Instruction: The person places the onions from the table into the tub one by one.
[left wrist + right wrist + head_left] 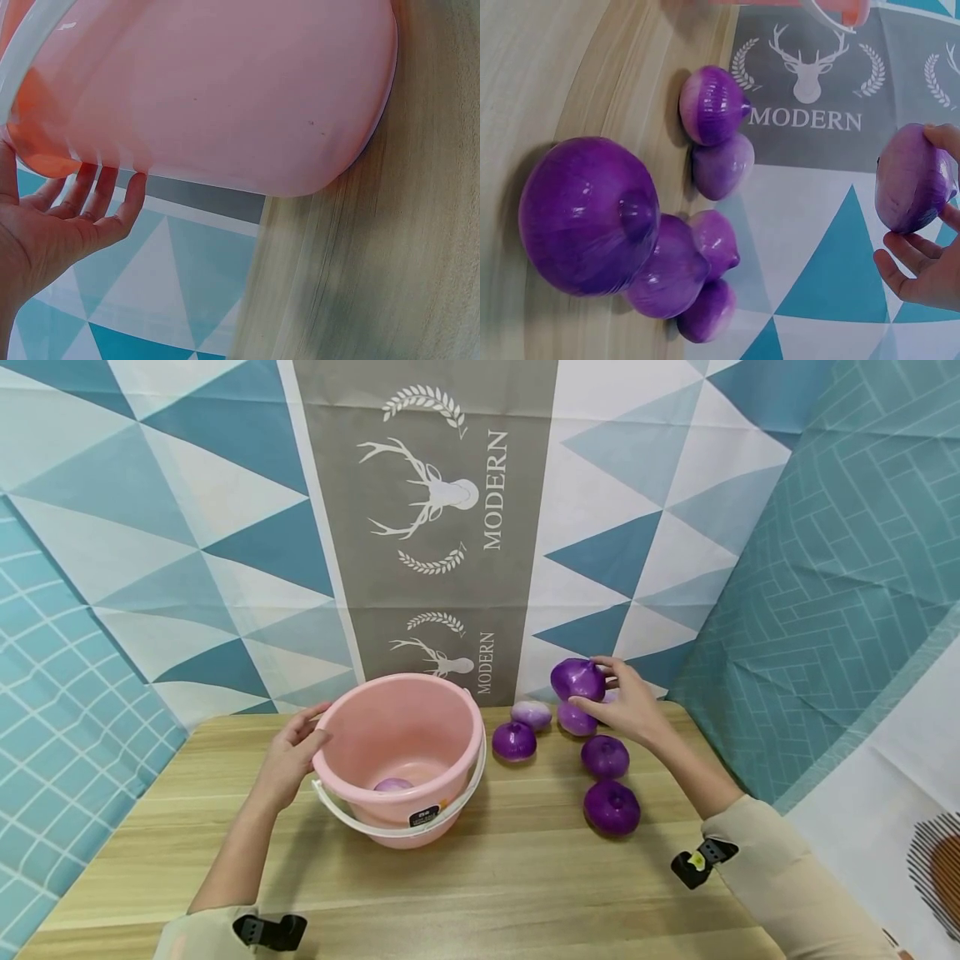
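Observation:
My left hand [288,758] holds the left side of a pink bucket [397,718], thumb at the rim and fingers against the outer wall. Inside the bucket, a pale purple onion [393,785] lies on the bottom. My right hand [626,702] grips a purple onion [576,680] between thumb and fingers, raised above the table. The right wrist view also shows this held onion [909,178]. Beneath and around that hand are several more onions, including a dark one [612,807] nearest me and another [514,741] closest to the bucket.
A wooden table [480,893] carries everything. The bucket's white handle [405,832] hangs down over its front. Behind the table's far edge rises a patterned cloth [450,552], with teal cloth panels at both sides.

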Motion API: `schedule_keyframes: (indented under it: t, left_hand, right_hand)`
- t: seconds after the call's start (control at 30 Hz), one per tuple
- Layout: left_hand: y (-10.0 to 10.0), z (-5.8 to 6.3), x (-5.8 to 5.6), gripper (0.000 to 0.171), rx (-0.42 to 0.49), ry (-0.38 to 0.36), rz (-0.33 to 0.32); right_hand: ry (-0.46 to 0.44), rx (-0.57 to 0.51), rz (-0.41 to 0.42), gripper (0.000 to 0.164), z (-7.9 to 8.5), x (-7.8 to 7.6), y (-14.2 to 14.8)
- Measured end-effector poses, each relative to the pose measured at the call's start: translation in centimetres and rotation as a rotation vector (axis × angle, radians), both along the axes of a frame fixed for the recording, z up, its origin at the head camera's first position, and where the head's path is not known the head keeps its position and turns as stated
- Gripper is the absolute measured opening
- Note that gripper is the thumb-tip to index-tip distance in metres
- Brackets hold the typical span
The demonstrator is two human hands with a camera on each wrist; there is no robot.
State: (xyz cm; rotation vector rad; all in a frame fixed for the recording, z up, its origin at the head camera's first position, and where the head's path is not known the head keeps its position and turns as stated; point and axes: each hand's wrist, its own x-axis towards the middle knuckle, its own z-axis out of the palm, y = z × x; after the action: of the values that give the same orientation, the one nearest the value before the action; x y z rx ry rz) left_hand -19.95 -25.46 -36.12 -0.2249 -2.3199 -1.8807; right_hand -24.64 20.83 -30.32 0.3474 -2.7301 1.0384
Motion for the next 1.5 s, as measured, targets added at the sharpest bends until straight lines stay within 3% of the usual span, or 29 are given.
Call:
schedule_keyframes:
  t: [0.63, 1.5]
  left_hand:
    - [-0.1, 0.0, 0.1, 0.048, 0.039, -0.008, -0.002]
    - [0.0, 0.0, -0.1, 0.05, 0.0, -0.003, 0.006]
  right_hand:
    - [0.022, -0.039, 0.069, 0.08, 1.2, 0.2, -2.6]
    - [0.059, -0.036, 0.116, 0.079, 2.3, 0.0, -5.7]
